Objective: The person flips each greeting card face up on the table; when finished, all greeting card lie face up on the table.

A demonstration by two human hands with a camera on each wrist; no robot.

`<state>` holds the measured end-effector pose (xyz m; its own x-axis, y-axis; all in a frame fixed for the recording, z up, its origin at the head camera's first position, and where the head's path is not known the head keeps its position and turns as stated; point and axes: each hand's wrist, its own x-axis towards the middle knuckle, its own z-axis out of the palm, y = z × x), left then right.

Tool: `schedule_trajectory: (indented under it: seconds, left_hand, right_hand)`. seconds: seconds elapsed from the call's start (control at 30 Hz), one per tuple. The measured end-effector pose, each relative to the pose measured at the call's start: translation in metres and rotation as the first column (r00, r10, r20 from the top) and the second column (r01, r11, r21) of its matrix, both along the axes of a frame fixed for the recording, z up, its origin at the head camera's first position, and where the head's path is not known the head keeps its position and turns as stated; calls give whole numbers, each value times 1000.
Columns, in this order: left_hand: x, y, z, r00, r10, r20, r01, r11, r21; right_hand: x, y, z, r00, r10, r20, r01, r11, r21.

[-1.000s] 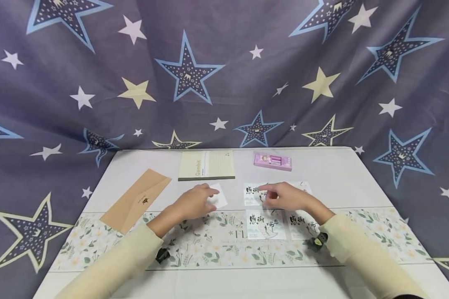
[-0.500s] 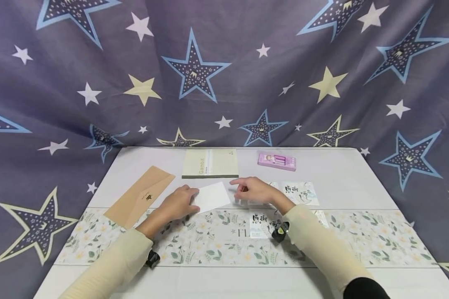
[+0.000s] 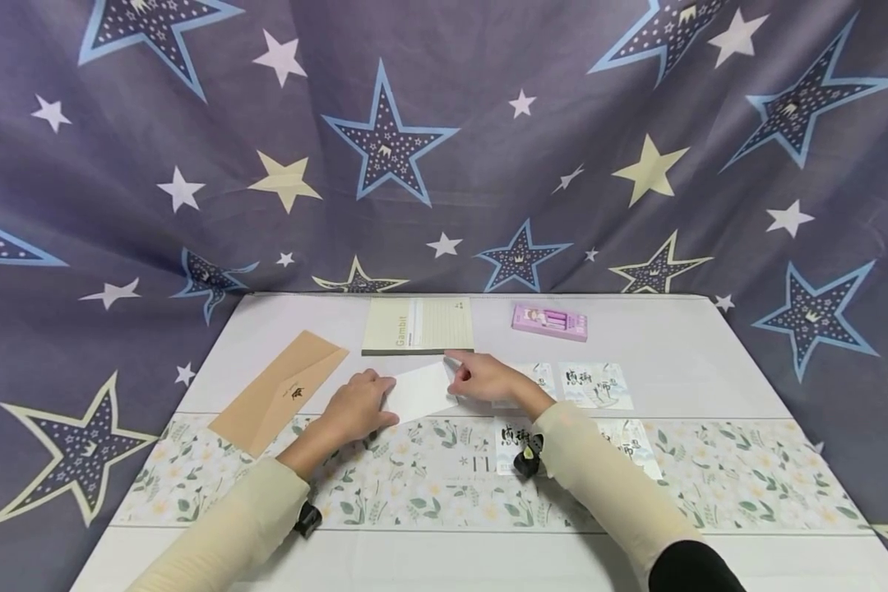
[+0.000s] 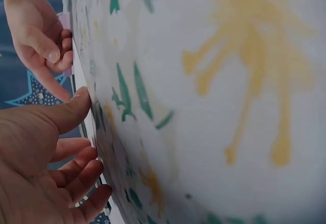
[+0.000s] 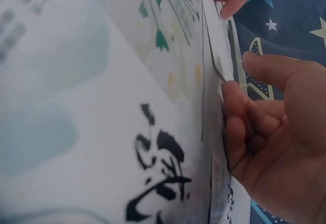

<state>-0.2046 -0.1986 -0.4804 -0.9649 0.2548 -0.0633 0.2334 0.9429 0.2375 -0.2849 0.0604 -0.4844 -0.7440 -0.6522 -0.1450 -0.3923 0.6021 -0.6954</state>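
A blank white card (image 3: 418,393) lies at the middle of the table. My left hand (image 3: 355,407) rests on its left side, thumb and fingers spread about the edge. At the opposite end, my right hand (image 3: 483,378) grips the right edge with thumb and curled fingers, index stretched over the corner. In the right wrist view a thin, slightly raised card edge (image 5: 215,63) runs to a fingertip of that hand (image 5: 285,122). In the left wrist view the fingers of the left hand (image 4: 38,155) are relaxed at the card's edge.
Several printed cards (image 3: 597,385) lie at the right, some partly behind my right arm. A brown envelope (image 3: 281,390) is slanted at the left. Behind the card lie a Gambit notebook (image 3: 444,325) and a purple box (image 3: 550,321). A starry curtain (image 3: 444,164) hangs behind.
My right hand has come left from the printed cards to the white card's right edge. The left hand has drawn left, uncovering more of the card.
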Motion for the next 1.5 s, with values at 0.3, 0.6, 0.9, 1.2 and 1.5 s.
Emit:
schedule_trajectory:
  seconds: [0.3,0.6,0.9,1.2,1.5]
  left_hand:
    - [0,2,-7,998,-14,-56,12,999,-42]
    - [3,2,-5,998,1,-64,-5,998,-65]
    - [5,1,-5,999,21,-27,-22,999,-45]
    - [3,2,-3,998,67,-14,-67,998,-3]
    - [-5,2,-3,995,89,-46,-73,960,270]
  right_hand:
    - [0,-6,3,997,-63,50,59,995,80]
    - [-3,-8,2,991,-79,104,74,996,51]
    - [0,0,-5,988,-44,150,65,987,-144]
    - [7,3,-10,993,-76,96,94,975,-199]
    - [7,7,-9,997,-70,16,72,984,-164]
